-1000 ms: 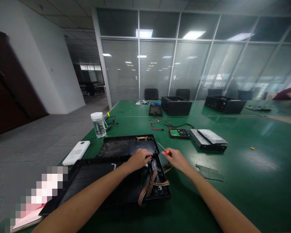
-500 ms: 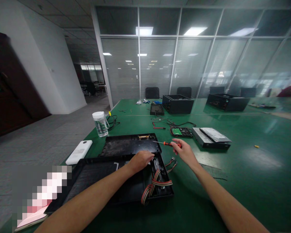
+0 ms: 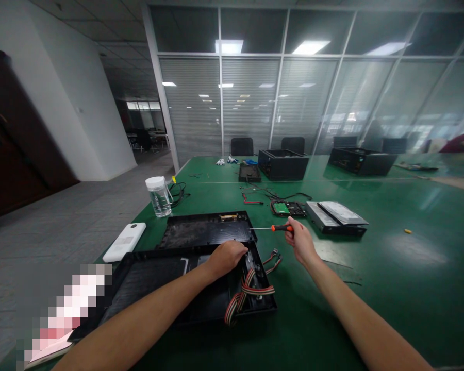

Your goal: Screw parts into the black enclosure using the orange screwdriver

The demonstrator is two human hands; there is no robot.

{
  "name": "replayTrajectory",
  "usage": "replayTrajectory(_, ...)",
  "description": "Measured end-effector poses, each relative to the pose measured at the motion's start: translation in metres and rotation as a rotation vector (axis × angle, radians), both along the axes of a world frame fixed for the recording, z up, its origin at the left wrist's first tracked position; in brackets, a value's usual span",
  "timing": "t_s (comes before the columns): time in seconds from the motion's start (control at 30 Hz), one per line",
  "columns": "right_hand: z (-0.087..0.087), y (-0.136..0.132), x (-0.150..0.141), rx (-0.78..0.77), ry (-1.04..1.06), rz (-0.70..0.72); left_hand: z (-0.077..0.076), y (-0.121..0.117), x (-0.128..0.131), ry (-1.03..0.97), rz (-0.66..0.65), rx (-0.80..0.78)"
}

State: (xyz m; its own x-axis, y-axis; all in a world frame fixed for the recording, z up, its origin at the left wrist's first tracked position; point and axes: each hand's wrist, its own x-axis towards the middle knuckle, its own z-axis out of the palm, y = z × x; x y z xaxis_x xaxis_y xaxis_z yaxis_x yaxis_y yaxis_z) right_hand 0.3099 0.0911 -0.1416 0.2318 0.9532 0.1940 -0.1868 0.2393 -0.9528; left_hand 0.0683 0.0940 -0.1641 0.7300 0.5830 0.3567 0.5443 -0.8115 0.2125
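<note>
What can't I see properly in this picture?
All in the head view:
Anything inside the left hand: its own back hides it.
Part of the black tray: the left forearm covers it.
The pinkish thing, lower left: blocky blurring covers most.
Writing on the bottle: too small.
Far person: cut off by the right edge.

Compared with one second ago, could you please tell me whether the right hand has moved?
Yes: judged against the green circuit board, the right hand has moved rightward and slightly forward, holding the screwdriver.
</note>
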Motion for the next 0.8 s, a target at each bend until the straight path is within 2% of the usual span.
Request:
replayTrajectory(0.23, 0.004, -0.004, 0.002, 0.035, -0.115, -0.034, 0.002, -0.002, 0.0, 0.043, 0.041, -0.004)
replayTrajectory(0.33, 0.008, -0.009, 0.002, 0.093, -0.315, -0.066, 0.003, -0.001, -0.002, 0.039, 0.007, -0.03)
replayTrajectory(0.43, 0.011, -0.016, -0.001, 0.177, -0.555, -0.06, 0.006, -0.001, -0.002, 0.052, 0.029, -0.05)
replayTrajectory(0.53, 0.011, -0.02, -0.006, 0.22, -0.692, -0.055, 0.008, -0.003, -0.001, 0.071, 0.052, -0.057)
replayTrajectory(0.8, 0.007, -0.019, -0.007, 0.234, -0.788, -0.056, 0.009, -0.004, -0.001, 0.055, 0.042, -0.065)
